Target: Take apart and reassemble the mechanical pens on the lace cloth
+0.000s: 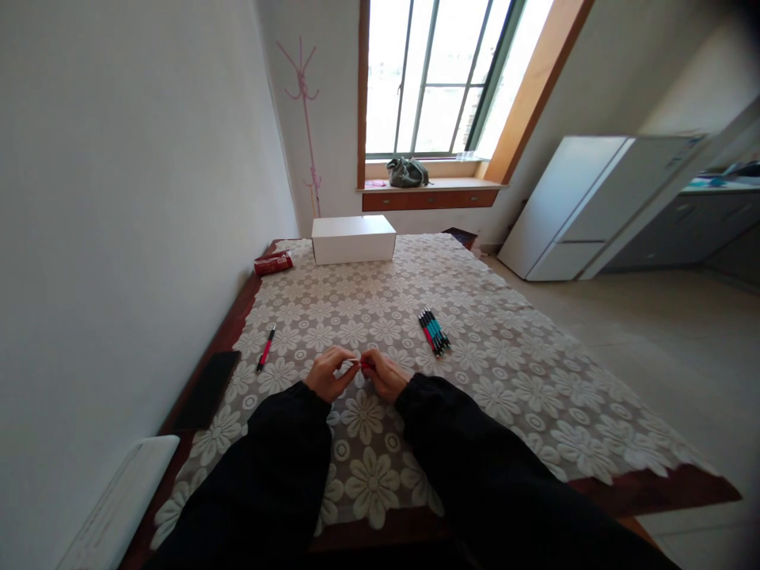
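Observation:
Both of my hands meet just above the flowered tablecloth, near the middle of the table. Pinched in my right hand is a red pen barrel, mostly covered by the fingers. My left hand closes thumb and finger on a thin whitish piece beside the barrel's end; it is too small to name surely. A red and black pen lies to the left of my hands. To their right lies a row of several pens, teal, red and black, side by side.
A white box stands at the table's far end, with a dark red packet left of it. A black flat object and a white long object lie along the left edge by the wall.

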A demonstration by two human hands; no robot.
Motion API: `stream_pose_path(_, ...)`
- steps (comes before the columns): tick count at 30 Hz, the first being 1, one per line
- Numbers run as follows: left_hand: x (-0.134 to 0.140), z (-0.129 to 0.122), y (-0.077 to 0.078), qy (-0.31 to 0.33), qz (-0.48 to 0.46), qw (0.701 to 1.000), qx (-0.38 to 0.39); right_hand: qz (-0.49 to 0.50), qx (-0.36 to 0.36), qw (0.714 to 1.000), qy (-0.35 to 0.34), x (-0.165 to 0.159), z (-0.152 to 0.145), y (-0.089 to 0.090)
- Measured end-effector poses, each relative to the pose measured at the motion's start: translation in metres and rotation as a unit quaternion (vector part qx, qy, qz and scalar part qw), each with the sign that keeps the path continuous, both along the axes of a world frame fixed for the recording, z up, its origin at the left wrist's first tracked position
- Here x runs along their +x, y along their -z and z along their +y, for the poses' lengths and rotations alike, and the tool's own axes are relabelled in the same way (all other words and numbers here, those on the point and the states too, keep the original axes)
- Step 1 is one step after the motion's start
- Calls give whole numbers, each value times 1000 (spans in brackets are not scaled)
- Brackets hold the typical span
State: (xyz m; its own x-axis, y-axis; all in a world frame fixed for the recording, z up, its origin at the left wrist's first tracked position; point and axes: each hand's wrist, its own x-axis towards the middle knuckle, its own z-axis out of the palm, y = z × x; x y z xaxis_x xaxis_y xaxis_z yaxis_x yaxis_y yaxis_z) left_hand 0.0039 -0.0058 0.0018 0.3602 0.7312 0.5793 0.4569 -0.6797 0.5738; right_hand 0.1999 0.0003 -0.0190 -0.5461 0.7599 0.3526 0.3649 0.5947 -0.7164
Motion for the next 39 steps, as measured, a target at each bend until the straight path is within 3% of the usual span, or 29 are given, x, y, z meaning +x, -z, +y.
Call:
stream_pose_path(13, -2, 1, 1, 16, 13, 1000, -16, 18, -11, 1000, 21, 1, 2, 3)
stream_pose_path(18, -2, 0, 0, -6, 17, 1000, -13, 80, -40, 995, 49, 0, 5, 3)
stream_pose_path(21, -3, -2, -1, -23, 3, 999, -45, 192, -96, 975, 53, 2, 8, 1)
stream_pose_path(25, -4, -2, -3, -14, -34, 993, -110, 312, -186, 928, 83, 9, 15, 2)
stream_pose_path(32, -3, 1, -4, -56, -28, 992, -108, 371, -205, 894, 149, 12, 21, 4)
stream_pose_path(39, -3, 2, -2, -65, -14, 994, -90, 373, -188, 896, 153, 11, 17, -3)
